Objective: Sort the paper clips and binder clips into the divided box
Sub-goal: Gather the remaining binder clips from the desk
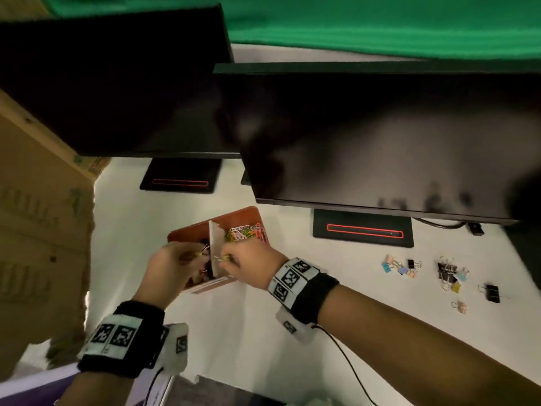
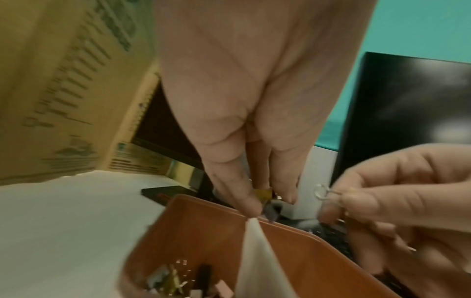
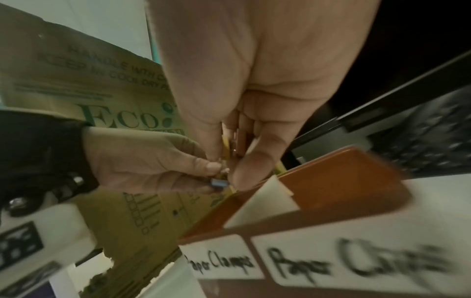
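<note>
Head view: the divided box (image 1: 187, 234), brown with a white divider (image 1: 215, 247), sits on the white surface (image 1: 251, 323) near the monitor stands. The left hand (image 1: 169, 266) and right hand (image 1: 248, 266) meet over its near edge, hiding most of the left compartment. Coloured paper clips (image 1: 246, 232) fill the right compartment. Loose binder clips (image 1: 448, 273) lie well apart to the right, with open surface between them and the box. A cardboard carton (image 1: 41, 230) crowds the left side.

Left wrist view: the left hand (image 2: 254, 141) pinches a small yellowish clip (image 2: 262, 193) at its fingertips above the box rim (image 2: 216, 205); the right hand (image 2: 397, 201) pinches a wire handle (image 2: 322, 191). Binder clips (image 2: 178, 280) lie in the left compartment, blurred.

Right wrist view: the right hand (image 3: 254, 121) is closed round yellowish clips (image 3: 226, 147), their kind hard to make out. The box front carries labels (image 3: 356, 262), the right one smeared.
</note>
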Motion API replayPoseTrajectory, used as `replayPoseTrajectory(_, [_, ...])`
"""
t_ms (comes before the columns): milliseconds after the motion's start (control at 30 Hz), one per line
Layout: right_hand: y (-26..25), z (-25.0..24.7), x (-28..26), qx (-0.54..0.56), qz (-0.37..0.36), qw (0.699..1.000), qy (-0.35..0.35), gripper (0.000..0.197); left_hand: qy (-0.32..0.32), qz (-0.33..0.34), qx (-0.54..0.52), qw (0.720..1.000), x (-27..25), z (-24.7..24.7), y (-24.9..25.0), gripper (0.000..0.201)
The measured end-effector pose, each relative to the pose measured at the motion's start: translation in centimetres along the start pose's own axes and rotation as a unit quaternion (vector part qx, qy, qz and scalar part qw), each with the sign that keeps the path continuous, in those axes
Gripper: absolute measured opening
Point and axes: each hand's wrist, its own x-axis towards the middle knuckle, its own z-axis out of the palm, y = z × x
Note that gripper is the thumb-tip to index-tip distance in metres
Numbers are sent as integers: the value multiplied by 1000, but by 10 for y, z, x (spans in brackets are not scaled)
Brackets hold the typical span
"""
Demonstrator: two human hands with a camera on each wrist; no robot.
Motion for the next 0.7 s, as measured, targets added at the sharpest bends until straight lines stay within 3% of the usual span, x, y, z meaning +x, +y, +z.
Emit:
replayPoseTrajectory(100, [-29,13,33,42,28,999,-8,36,-18,-52,-77,995,10,-13,-19,19])
replayPoseTrajectory(167, [-32,14,36,55,34,998,-1,46,-26,-52,-123,991,11,-19,-15,23])
replayPoseTrajectory(333, [16,-9,-18,27,22,996,78,31,-31,67,-156,985,9,1,33,22])
replayPoseTrajectory(400, [51,-24,-57,17,66,989,131,27,-50,134,-136,980,9,30,57,18])
replayPoseTrajectory(533, [134,-47,-144,-7,218,951,218,31,-153,228,-115,955,1,110,110,30])
replayPoseTrajectory(633, [181,-58,-197,-23,329,914,237,36,-233,288,-80,925,-8,176,146,37])
replayPoseTrajectory(700, [201,-63,-219,-12,363,902,233,38,-275,315,-40,907,-12,214,167,43])
